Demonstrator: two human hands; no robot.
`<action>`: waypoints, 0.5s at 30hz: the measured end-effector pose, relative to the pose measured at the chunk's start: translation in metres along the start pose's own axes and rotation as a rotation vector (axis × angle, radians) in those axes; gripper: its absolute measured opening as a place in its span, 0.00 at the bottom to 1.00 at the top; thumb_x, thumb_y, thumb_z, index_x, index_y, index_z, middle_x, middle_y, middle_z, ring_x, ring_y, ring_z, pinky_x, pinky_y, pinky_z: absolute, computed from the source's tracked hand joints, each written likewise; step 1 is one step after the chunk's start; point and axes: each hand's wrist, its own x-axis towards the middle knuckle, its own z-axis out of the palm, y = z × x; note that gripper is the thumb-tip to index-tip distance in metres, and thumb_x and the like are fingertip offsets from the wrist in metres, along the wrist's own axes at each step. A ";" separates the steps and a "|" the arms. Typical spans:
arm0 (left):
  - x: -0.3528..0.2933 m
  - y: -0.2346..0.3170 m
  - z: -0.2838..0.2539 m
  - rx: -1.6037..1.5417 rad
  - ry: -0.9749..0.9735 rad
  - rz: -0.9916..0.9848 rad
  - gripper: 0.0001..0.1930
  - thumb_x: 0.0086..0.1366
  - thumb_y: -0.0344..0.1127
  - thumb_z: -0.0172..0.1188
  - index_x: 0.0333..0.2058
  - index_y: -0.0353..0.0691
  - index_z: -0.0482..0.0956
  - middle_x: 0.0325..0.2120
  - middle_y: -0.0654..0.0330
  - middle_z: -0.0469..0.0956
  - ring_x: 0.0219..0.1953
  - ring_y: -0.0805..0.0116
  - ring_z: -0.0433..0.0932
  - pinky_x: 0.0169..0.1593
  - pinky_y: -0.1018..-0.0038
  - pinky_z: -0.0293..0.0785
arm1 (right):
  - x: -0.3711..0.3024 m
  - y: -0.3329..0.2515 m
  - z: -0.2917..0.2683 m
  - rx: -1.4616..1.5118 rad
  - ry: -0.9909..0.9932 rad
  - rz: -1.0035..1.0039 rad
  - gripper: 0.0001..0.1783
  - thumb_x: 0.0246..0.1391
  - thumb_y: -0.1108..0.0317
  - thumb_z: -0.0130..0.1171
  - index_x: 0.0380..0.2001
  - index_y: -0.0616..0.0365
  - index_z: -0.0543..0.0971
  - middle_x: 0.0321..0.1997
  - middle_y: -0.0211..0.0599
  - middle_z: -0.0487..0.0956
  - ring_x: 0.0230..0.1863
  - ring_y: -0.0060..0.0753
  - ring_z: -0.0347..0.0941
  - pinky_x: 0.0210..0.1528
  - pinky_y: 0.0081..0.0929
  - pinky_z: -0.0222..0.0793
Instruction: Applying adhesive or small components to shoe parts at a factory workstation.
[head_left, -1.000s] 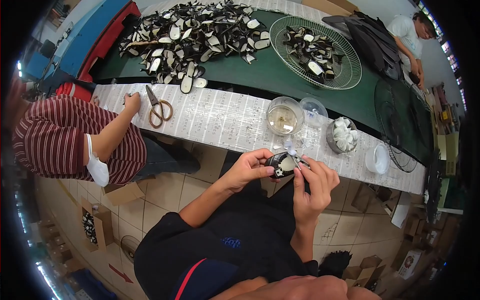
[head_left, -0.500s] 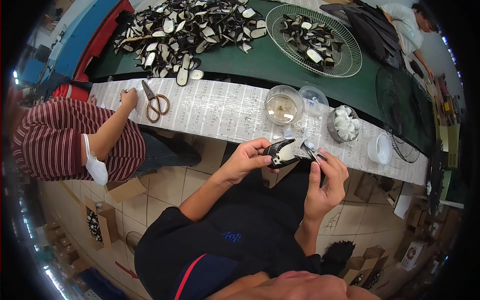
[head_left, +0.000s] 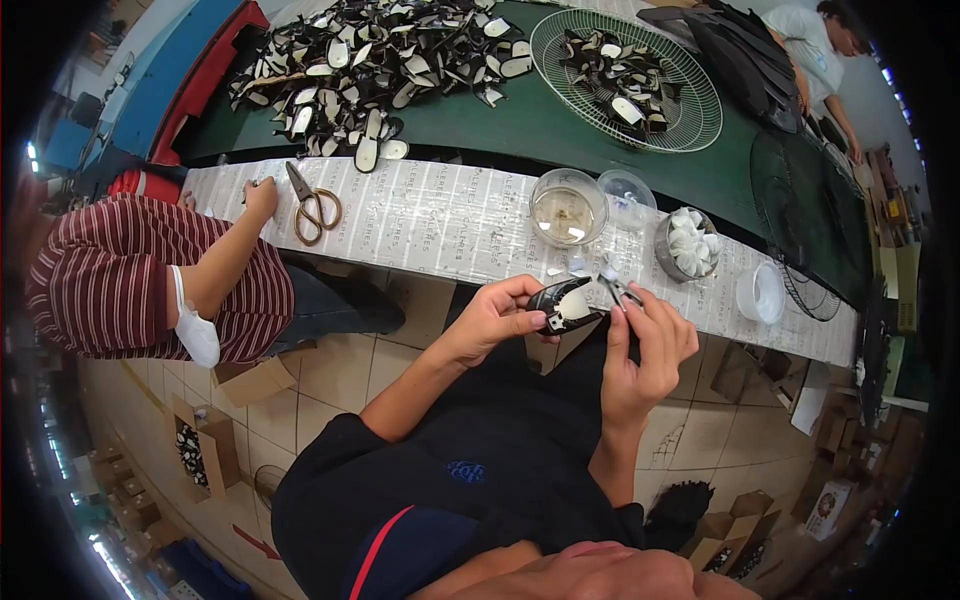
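My left hand (head_left: 500,320) is closed round a small black shoe part (head_left: 572,304) with a cream inner face, thumb on its near edge. In my right hand (head_left: 645,350) a two-pronged metal tool like tweezers (head_left: 620,293) is pinched between thumb and fingers. Its tips point at the far right end of the shoe part; whether they touch it, I cannot tell. White scraps (head_left: 578,265) lie on the table edge just beyond.
Beyond my hands stand a clear tub of liquid (head_left: 568,210), a tin of white wads (head_left: 690,245) and a white cup (head_left: 761,295). Scissors (head_left: 313,210) lie at left, near a co-worker (head_left: 160,280). A shoe-part pile (head_left: 370,60) and wire basket (head_left: 700,120) sit farther back.
My right hand has shifted slightly left and its fingers have closed further over the metal tool. The white bit seen at the tool's tips no longer shows there. My left hand stays nearly still.
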 end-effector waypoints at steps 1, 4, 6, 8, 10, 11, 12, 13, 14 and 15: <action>0.000 -0.002 -0.002 -0.004 -0.006 0.010 0.12 0.64 0.32 0.60 0.42 0.33 0.72 0.35 0.57 0.79 0.37 0.70 0.81 0.44 0.73 0.78 | -0.001 0.001 -0.001 -0.019 0.026 0.017 0.10 0.47 0.74 0.66 0.35 0.58 0.81 0.42 0.33 0.82 0.43 0.35 0.74 0.53 0.33 0.57; -0.001 -0.003 -0.003 -0.008 -0.014 0.027 0.12 0.64 0.32 0.60 0.43 0.33 0.71 0.35 0.57 0.79 0.37 0.69 0.81 0.44 0.73 0.78 | -0.003 0.001 -0.005 0.024 0.037 0.054 0.09 0.48 0.75 0.65 0.35 0.59 0.80 0.42 0.35 0.82 0.43 0.36 0.74 0.53 0.33 0.58; -0.002 -0.003 -0.003 -0.009 -0.015 0.030 0.12 0.64 0.32 0.60 0.43 0.33 0.71 0.35 0.57 0.79 0.37 0.69 0.81 0.44 0.73 0.78 | -0.006 0.000 -0.008 0.061 0.037 0.078 0.09 0.49 0.75 0.65 0.35 0.59 0.80 0.42 0.36 0.82 0.43 0.37 0.74 0.52 0.33 0.59; -0.002 -0.003 -0.004 -0.049 -0.021 0.022 0.13 0.64 0.34 0.60 0.43 0.33 0.71 0.35 0.57 0.79 0.38 0.68 0.81 0.44 0.73 0.79 | -0.010 -0.001 -0.010 0.257 0.011 0.164 0.08 0.49 0.76 0.64 0.35 0.60 0.80 0.41 0.37 0.82 0.43 0.38 0.74 0.52 0.32 0.61; -0.002 -0.005 -0.004 -0.094 -0.014 0.010 0.14 0.64 0.35 0.60 0.43 0.33 0.71 0.35 0.57 0.79 0.37 0.68 0.81 0.45 0.72 0.79 | -0.015 -0.004 -0.011 0.314 -0.007 0.182 0.08 0.49 0.77 0.64 0.35 0.60 0.80 0.41 0.38 0.82 0.43 0.38 0.74 0.52 0.32 0.62; -0.002 -0.006 -0.004 -0.139 -0.010 0.004 0.14 0.64 0.36 0.61 0.43 0.33 0.71 0.36 0.57 0.79 0.37 0.68 0.81 0.45 0.72 0.79 | -0.018 -0.006 -0.011 0.372 -0.022 0.196 0.08 0.49 0.77 0.64 0.34 0.61 0.79 0.41 0.38 0.82 0.43 0.38 0.74 0.51 0.31 0.62; -0.001 -0.007 -0.004 -0.146 -0.020 0.007 0.14 0.64 0.36 0.61 0.43 0.34 0.72 0.37 0.57 0.79 0.38 0.68 0.81 0.45 0.72 0.79 | -0.017 -0.009 -0.011 0.312 -0.043 0.151 0.09 0.48 0.77 0.65 0.35 0.61 0.79 0.40 0.38 0.82 0.42 0.38 0.74 0.51 0.32 0.62; -0.002 -0.007 -0.003 -0.146 -0.019 0.003 0.14 0.64 0.36 0.61 0.43 0.34 0.72 0.37 0.57 0.79 0.38 0.68 0.81 0.45 0.72 0.79 | -0.018 -0.011 -0.010 0.312 -0.044 0.156 0.09 0.48 0.77 0.65 0.35 0.61 0.79 0.40 0.38 0.82 0.42 0.38 0.74 0.51 0.32 0.62; -0.002 -0.007 -0.001 -0.121 0.008 -0.006 0.15 0.63 0.38 0.63 0.42 0.35 0.72 0.36 0.57 0.79 0.36 0.68 0.81 0.43 0.72 0.79 | -0.018 -0.012 -0.009 0.271 -0.055 0.112 0.09 0.47 0.77 0.65 0.35 0.61 0.79 0.40 0.37 0.82 0.41 0.38 0.74 0.50 0.33 0.61; -0.003 -0.008 0.000 -0.096 0.034 -0.014 0.16 0.62 0.40 0.64 0.41 0.36 0.72 0.35 0.57 0.79 0.34 0.68 0.81 0.40 0.73 0.78 | -0.018 -0.013 -0.008 0.228 -0.066 0.069 0.09 0.47 0.77 0.65 0.35 0.60 0.79 0.40 0.37 0.82 0.41 0.38 0.74 0.50 0.33 0.61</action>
